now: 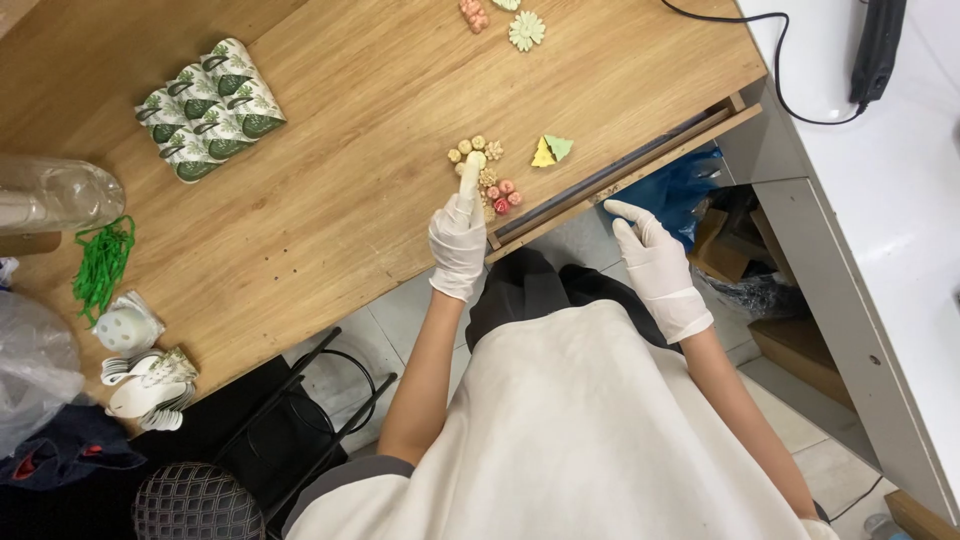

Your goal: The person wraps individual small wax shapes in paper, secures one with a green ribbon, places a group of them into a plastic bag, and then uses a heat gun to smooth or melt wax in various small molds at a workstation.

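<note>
My left hand (459,235), in a white glove, reaches onto the wooden table (330,190) with its index finger stretched out, touching a cluster of small beige, tan and pink flower-shaped pieces (487,175). A yellow and green folded piece (550,150) lies just right of the cluster. My right hand (655,265), also gloved, hangs open below the table's near edge by the slightly open drawer (620,170), holding nothing.
Green patterned napkin packs (210,108) lie at the left. A pale daisy-shaped piece (526,30) and a pink piece (473,14) sit far up. Green string (102,265), white plastic spoons (150,385), a clear bottle (55,195) and a black stool (300,420) are near the left edge.
</note>
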